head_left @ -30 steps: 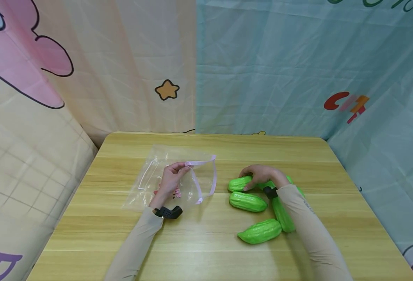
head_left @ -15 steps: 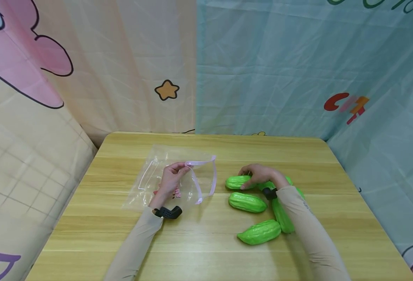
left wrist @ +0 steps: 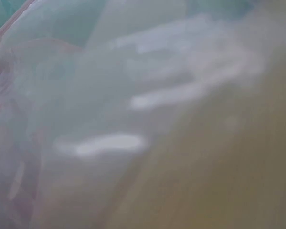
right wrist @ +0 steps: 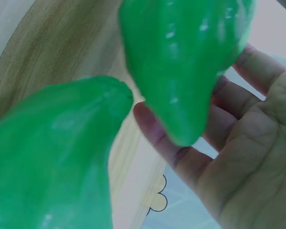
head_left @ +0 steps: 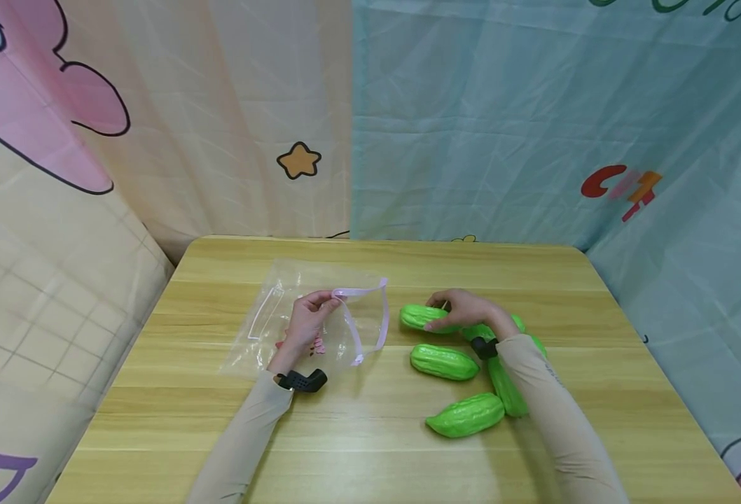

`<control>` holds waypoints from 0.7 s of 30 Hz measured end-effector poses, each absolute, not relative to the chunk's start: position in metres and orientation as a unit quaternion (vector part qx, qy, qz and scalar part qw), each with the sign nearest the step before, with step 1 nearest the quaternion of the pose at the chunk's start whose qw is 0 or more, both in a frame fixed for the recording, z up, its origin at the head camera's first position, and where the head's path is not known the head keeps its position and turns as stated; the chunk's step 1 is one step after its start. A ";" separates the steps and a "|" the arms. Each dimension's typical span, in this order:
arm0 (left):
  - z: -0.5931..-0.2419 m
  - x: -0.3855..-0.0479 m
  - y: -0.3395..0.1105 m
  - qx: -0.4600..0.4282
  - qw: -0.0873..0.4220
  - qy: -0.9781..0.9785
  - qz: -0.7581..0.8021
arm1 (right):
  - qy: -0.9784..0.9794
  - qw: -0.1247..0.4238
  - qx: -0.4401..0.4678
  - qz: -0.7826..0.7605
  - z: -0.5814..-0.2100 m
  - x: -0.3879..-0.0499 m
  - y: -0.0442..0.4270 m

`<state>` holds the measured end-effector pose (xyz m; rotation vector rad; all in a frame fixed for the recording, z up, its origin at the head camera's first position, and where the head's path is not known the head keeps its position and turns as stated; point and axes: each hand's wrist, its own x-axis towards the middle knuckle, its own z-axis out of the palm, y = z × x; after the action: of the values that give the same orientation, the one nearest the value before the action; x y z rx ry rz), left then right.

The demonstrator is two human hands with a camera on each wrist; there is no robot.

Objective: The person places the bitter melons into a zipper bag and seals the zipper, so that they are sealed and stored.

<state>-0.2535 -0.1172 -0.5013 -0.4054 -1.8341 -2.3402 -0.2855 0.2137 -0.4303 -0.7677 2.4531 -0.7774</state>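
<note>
In the head view my left hand (head_left: 308,320) pinches the lilac rim of a clear plastic bag (head_left: 291,276), whose mouth stands open to the right. The bag's film (left wrist: 104,105) fills much of the left wrist view, with a fingertip at the left edge. My right hand (head_left: 469,310) grips a green bitter melon (head_left: 417,316) between thumb and fingers. Close up, that bitter melon (right wrist: 185,62) lies along the fingers, tapered end towards the palm. A second bitter melon (right wrist: 57,152) shows beside it in the right wrist view.
On the wooden table (head_left: 345,455), one bitter melon (head_left: 444,362) lies just in front of the held one. Another bitter melon (head_left: 466,416) is nearer the front. More bitter melons (head_left: 506,385) lie partly hidden under my right forearm. Printed curtains (head_left: 471,126) stand behind the table.
The held bitter melon has shifted a little left and away from me, rising slightly with my right hand. My left hand and the bag have stayed put.
</note>
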 end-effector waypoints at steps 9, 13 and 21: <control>-0.501 -0.252 -0.117 -0.136 0.070 -0.611 -0.777 | 0.895 0.171 -0.276 -0.306 -0.434 -0.284 0.210; -0.502 -0.252 -0.117 -0.136 0.066 -0.608 -0.779 | 0.898 0.154 -0.272 -0.310 -0.434 -0.283 0.208; -0.501 -0.253 -0.116 -0.134 0.065 -0.609 -0.779 | 0.901 0.137 -0.259 -0.321 -0.434 -0.280 0.205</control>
<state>-0.2532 -0.1160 -0.5007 -0.4052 -1.8363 -2.3518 -0.2799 0.2050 -0.4345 -0.7503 2.6063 -0.9281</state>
